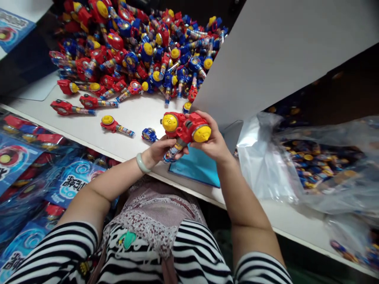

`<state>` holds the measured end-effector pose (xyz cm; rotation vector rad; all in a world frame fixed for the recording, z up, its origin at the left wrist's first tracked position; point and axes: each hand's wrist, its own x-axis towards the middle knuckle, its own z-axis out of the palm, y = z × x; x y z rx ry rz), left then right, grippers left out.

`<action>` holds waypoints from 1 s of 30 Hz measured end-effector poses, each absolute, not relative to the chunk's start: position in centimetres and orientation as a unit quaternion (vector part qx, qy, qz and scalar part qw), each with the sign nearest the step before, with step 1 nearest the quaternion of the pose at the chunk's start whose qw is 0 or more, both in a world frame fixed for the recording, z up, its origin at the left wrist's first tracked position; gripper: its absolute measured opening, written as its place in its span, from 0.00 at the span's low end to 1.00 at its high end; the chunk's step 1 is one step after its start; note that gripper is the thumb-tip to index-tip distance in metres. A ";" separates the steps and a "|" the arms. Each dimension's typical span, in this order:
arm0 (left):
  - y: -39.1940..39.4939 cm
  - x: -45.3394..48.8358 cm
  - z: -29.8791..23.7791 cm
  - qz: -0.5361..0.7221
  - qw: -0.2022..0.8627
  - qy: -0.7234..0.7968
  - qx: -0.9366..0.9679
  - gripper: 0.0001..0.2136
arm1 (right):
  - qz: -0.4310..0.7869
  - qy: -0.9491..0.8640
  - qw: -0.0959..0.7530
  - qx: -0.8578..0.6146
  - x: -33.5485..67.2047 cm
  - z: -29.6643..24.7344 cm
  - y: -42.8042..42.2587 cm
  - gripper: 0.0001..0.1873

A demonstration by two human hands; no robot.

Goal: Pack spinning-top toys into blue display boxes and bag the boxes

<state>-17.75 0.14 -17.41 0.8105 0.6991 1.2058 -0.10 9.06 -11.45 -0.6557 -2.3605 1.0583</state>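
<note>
Both of my hands hold red toy launchers (184, 129) with round yellow caps just above the white table (139, 114). My left hand (161, 149), with a pale green bangle on the wrist, grips them from below by their printed handles. My right hand (213, 142) is wrapped round the red heads from the right side. A small blue toy part (149, 135) lies on the table just left of my hands. A blue card (197, 167) lies flat under my hands at the table's near edge.
A big heap of red and blue toy launchers (139, 47) covers the far table; a few lie loose at its left. A white board (266, 51) slants at right. A clear plastic bag (310, 165) of toys sits at right. Blue printed packages (35, 165) are stacked at lower left.
</note>
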 end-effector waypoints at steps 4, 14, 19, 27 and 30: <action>0.2 -16.4 -17.9 0.628 0.513 0.411 0.416 0.25 | 0.385 -0.797 0.333 -0.326 -1.5 -12.6 7.0 0.47; -0.5 -18.8 -18.3 0.681 0.362 0.503 0.391 0.19 | 0.316 -0.781 0.465 -0.272 1.0 -14.7 9.9 0.30; -1.2 -20.4 -19.2 0.672 0.408 0.525 0.327 0.14 | 0.218 -0.847 0.424 -0.236 1.6 -17.2 11.4 0.25; -1.7 -19.6 -21.1 0.614 0.471 0.507 0.379 0.16 | 0.256 -0.891 0.314 -0.207 1.5 -18.9 10.3 0.23; -2.0 -19.1 -21.0 0.593 0.350 0.553 0.469 0.14 | 0.217 -0.885 0.310 -0.271 1.6 -18.0 8.7 0.23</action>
